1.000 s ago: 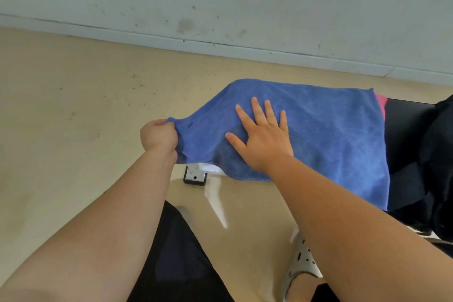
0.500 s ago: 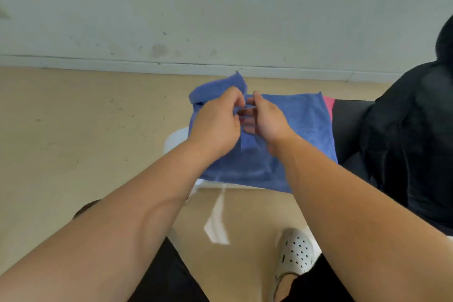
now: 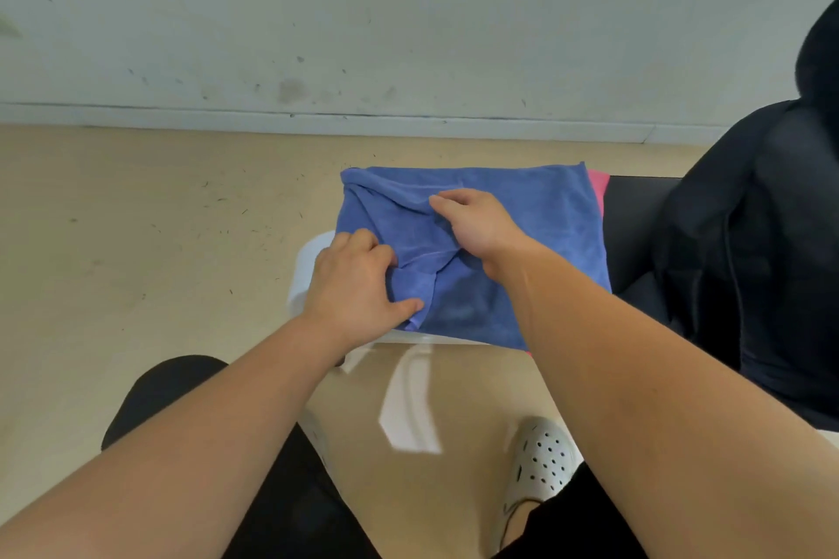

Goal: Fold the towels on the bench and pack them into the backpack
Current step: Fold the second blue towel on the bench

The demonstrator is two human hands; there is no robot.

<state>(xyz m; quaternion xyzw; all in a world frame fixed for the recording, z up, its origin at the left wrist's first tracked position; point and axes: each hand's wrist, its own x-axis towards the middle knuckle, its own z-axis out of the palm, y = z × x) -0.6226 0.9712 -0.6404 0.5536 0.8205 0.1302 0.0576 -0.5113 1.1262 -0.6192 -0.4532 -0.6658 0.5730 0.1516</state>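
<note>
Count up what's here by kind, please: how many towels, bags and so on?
Towels: 2, a blue towel and a pink towel with only an edge showing
Backpack: 1
Bench: 1
Shoe: 1
Total: 5

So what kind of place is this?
Probably a plain indoor room or hallway: a bare scuffed wall, a smooth tan floor, and a bench by the wall holding a blue towel and a black backpack.

Blue towel [image 3: 522, 218], partly folded, on bench [image 3: 304, 272]
</note>
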